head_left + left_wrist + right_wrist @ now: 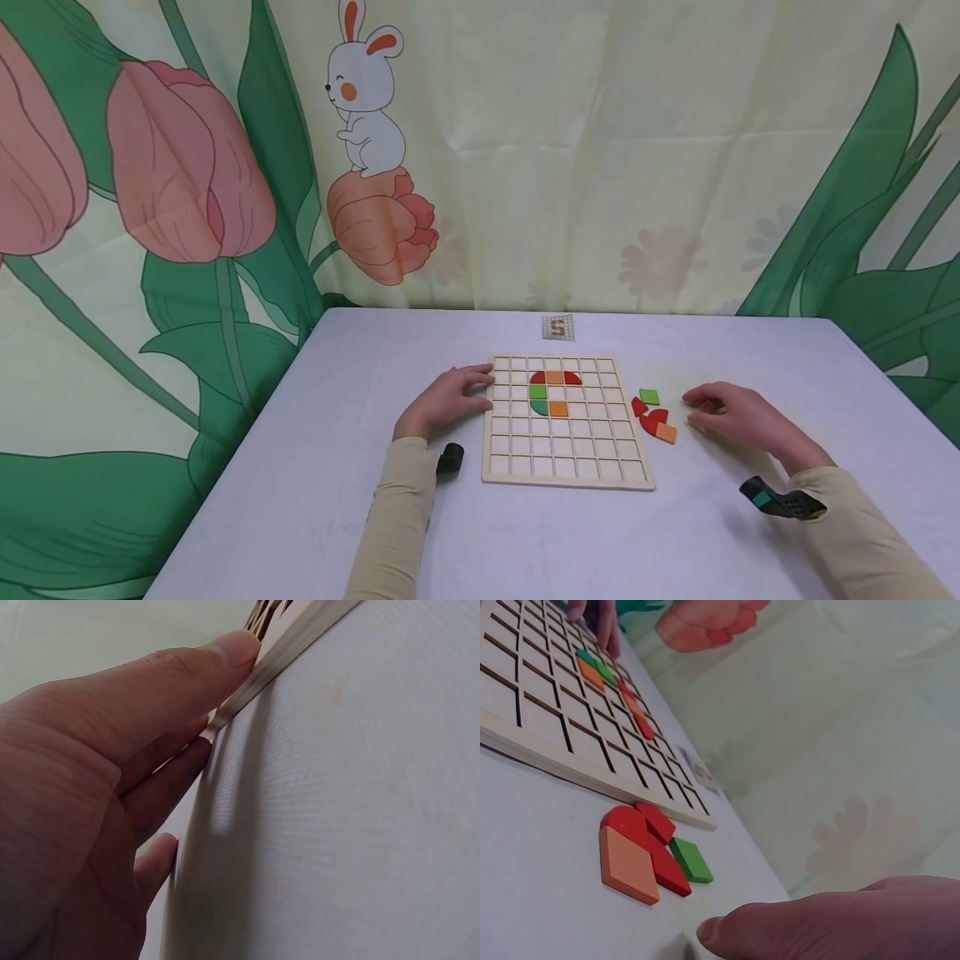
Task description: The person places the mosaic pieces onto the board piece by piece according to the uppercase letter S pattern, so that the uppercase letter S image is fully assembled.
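A wooden grid board point(567, 483) lies on the table. In its cells sit two red quarter-rounds, an orange square point(554, 377) between them, a light green square point(537, 391), a dark green quarter-round point(539, 407) and another orange square point(558, 408). My left hand point(446, 402) touches the board's left edge with extended fingertips and thumb. Off the board's right side lie a loose green square point(691, 859), several red pieces point(667, 867) and a loose orange square point(628, 864). Just right of these pieces, my right hand point(738, 418) hovers with loosely bent fingers, holding nothing.
A small card point(558, 327) with a gridded coloured picture lies behind the board, near the table's back edge. A curtain point(525, 167) printed with tulips and a rabbit hangs behind the white table point(300, 500). Both wrists wear black devices.
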Demonstrator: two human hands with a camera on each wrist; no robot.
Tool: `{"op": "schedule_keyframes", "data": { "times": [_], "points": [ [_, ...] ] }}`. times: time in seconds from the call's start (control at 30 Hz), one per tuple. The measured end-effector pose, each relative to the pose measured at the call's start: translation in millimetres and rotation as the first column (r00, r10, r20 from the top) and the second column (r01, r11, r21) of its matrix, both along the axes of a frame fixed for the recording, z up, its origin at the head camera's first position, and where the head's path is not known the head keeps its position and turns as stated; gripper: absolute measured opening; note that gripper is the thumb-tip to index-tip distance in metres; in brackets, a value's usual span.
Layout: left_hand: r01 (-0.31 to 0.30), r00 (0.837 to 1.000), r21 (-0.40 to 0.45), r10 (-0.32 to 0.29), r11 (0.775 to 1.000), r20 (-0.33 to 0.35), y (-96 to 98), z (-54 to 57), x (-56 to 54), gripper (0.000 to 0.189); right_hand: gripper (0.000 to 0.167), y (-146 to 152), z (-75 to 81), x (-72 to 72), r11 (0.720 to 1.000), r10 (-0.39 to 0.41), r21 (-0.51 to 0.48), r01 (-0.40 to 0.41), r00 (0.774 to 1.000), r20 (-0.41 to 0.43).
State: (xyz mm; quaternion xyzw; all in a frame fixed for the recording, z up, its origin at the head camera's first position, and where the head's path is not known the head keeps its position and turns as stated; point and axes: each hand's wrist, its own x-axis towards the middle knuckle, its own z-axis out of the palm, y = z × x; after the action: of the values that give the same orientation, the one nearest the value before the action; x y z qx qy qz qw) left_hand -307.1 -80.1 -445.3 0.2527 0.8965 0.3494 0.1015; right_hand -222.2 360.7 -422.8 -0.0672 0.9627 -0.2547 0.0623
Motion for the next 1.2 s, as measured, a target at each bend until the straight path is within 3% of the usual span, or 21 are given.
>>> {"op": "schedule_keyframes", "data": {
  "times": [0.37, 0.7, 0.97, 1.2],
  "points": [
    [0.01, 1.0, 0.004, -0.01, 1.0, -0.009, -0.8, -0.4, -0.7, 0.045, 0.03, -22, -6.3, 0.2, 0.996, 0.082, -0.035, -0.085, 0.992, -0.099],
    [0.004, 1.0, 0.006, -0.004, 1.0, -0.009, -0.9, 0.0, -0.3, 0.045, 0.025, -36, -13.0, -7.8, 0.999, 0.021, -0.032, -0.024, 0.995, -0.099],
    [-0.004, 1.0, 0.006, 0.004, 1.0, 0.005, -0.5, -1.0, -0.7, 0.045, 0.023, -28, -12.2, -10.0, 1.0, 0.015, -0.015, -0.016, 0.995, -0.096],
    [-0.016, 1.0, 0.004, 0.016, 1.0, 0.017, -0.4, -0.1, -0.7, 0.046, 0.032, -19, -9.7, -10.8, 1.0, 0.003, -0.001, -0.003, 0.998, -0.067]
  ]
}}
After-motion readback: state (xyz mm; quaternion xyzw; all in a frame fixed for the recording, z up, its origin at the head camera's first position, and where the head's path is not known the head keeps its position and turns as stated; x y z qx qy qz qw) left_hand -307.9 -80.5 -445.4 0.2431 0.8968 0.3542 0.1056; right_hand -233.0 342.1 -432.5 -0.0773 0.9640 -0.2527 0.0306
